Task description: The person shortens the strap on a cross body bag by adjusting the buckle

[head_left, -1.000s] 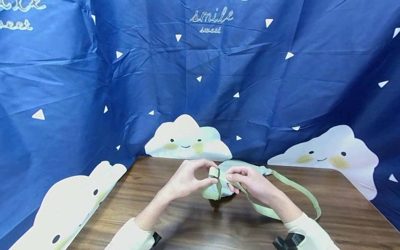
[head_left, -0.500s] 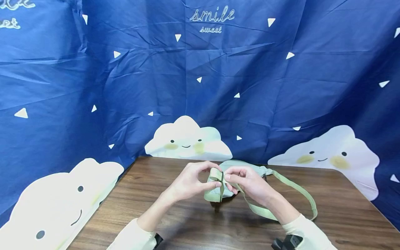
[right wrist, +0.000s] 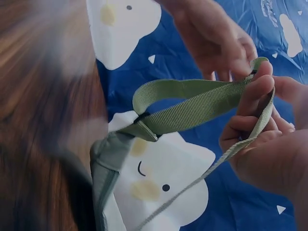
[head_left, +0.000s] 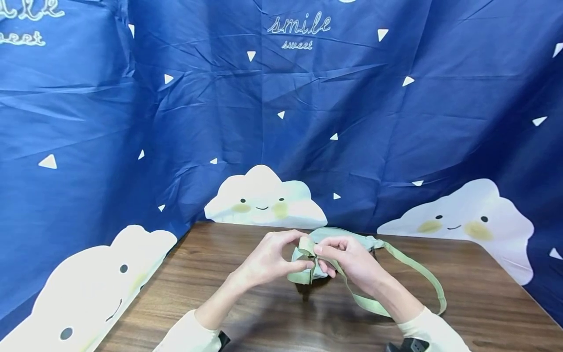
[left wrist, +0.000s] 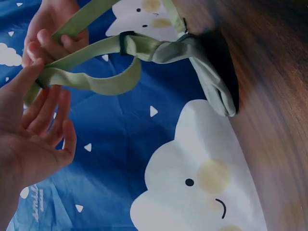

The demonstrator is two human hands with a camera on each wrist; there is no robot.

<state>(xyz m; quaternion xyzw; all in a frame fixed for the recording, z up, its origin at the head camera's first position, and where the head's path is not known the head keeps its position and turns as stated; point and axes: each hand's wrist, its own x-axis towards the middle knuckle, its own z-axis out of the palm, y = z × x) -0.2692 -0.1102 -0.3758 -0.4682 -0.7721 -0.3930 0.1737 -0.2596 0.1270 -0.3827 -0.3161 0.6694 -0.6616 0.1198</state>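
A pale blue-green bag (head_left: 327, 233) with a light green webbing strap (head_left: 415, 266) is at the far part of the table. My left hand (head_left: 272, 258) pinches the strap at a dark slider (left wrist: 41, 83), thumb on one side and fingers on the other. A short loop of webbing (head_left: 305, 246) stands up between its fingertips. Close beside it, my right hand (head_left: 354, 258) pinches the strap between thumb and forefinger, the rest of the strap trailing below. A second dark fitting (right wrist: 142, 118) joins the strap near the bag's end. Fingers partly hide the slider.
The brown wood-grain table (head_left: 264, 318) extends toward me beneath the hands. Behind it hangs a blue cloth backdrop (head_left: 308, 98) with white clouds and triangles. The strap's long loop curves over the table on the right.
My left hand has shifted slightly right, nearer the right hand. The short webbing loop at the slider has turned more upright. Both hands keep their pinch on the strap.
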